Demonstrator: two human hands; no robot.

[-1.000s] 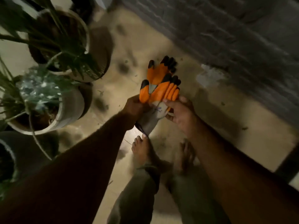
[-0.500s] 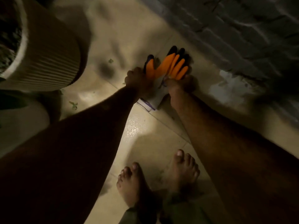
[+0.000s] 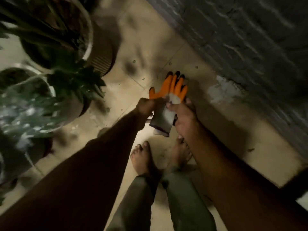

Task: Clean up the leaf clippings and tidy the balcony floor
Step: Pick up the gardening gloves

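An orange work glove (image 3: 173,90) with black fingertips and a grey cuff hangs in front of me above the tiled balcony floor (image 3: 146,39). My left hand (image 3: 145,106) grips the cuff's left edge. My right hand (image 3: 182,114) pinches its right edge, thumb on the grey back. A second glove may lie behind it; I cannot tell. Small green leaf clippings (image 3: 134,61) are scattered over the pale tiles, with one more (image 3: 250,149) at the right.
Potted plants stand at the left: a ribbed pot (image 3: 101,54) at the back and a white pot (image 3: 73,104) with pale foliage nearer. A dark brick wall (image 3: 250,39) runs along the right. My bare feet (image 3: 141,159) stand below the glove.
The view has swung back toward the pots at the left. The glove and both hands sit lower and nearer my feet, my grip unchanged.
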